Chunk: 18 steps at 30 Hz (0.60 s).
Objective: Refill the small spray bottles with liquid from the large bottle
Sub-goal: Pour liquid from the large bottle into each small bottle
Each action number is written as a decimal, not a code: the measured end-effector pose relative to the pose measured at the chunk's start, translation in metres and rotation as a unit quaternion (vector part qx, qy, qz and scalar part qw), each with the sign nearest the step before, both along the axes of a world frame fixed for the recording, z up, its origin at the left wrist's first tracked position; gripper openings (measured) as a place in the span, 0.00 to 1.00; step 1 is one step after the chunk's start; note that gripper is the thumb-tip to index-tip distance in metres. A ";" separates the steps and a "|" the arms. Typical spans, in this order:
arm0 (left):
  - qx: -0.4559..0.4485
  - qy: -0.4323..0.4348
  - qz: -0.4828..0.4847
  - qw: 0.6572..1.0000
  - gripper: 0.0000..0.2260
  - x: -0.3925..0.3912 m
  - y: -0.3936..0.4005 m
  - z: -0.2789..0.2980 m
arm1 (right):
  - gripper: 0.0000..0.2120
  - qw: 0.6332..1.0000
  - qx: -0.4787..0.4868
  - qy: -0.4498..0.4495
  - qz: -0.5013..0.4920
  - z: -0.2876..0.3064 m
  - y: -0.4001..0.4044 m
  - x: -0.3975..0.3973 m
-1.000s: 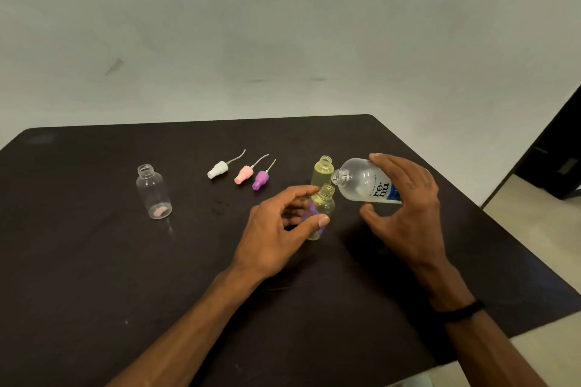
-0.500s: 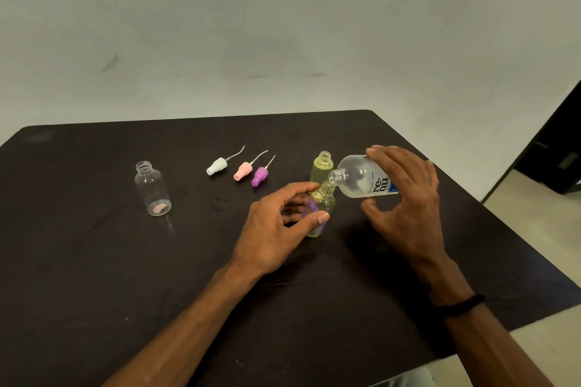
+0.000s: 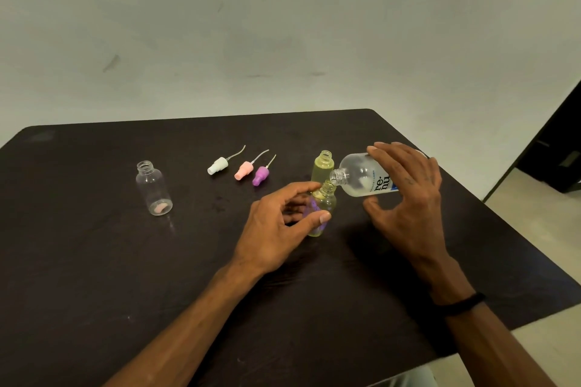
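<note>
Right hand [image 3: 405, 198] tipping large clear labelled bottle [image 3: 361, 176] into small yellowish bottle [image 3: 322, 207] gripped by left hand [image 3: 283, 223]; second yellowish bottle [image 3: 323, 166] looking filled, clear one [image 3: 154, 188] w/ sprayer caps [image 3: 242, 168] waiting on dark tabletop [image 3: 94, 261].

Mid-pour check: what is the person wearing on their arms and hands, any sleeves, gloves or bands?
Both forearms are bare, with no sleeves in view and no gloves on either hand. The right hand has a thin black band around its wrist. The left hand and its wrist carry nothing.
</note>
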<state>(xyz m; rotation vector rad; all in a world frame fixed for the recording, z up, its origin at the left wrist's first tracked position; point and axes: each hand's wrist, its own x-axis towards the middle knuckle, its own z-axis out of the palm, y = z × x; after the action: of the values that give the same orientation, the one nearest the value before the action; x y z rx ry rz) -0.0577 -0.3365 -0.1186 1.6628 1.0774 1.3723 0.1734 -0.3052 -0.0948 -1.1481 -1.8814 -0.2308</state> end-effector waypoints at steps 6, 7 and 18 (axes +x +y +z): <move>0.000 -0.002 -0.002 1.000 0.21 0.000 0.000 -0.001 | 0.37 1.000 0.009 -0.003 -0.002 0.000 0.000 0.000; 0.000 -0.003 -0.002 1.000 0.21 0.000 0.000 -0.001 | 0.37 1.000 0.011 -0.003 -0.003 0.000 0.000 0.000; -0.001 -0.011 -0.003 1.000 0.21 0.001 0.001 -0.001 | 0.36 1.000 0.022 -0.004 -0.007 -0.001 0.002 0.001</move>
<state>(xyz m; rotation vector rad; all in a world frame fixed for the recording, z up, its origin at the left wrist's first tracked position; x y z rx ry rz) -0.0569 -0.3357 -0.1199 1.6437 1.0602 1.3819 0.1744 -0.3028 -0.0956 -1.1333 -1.8658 -0.2835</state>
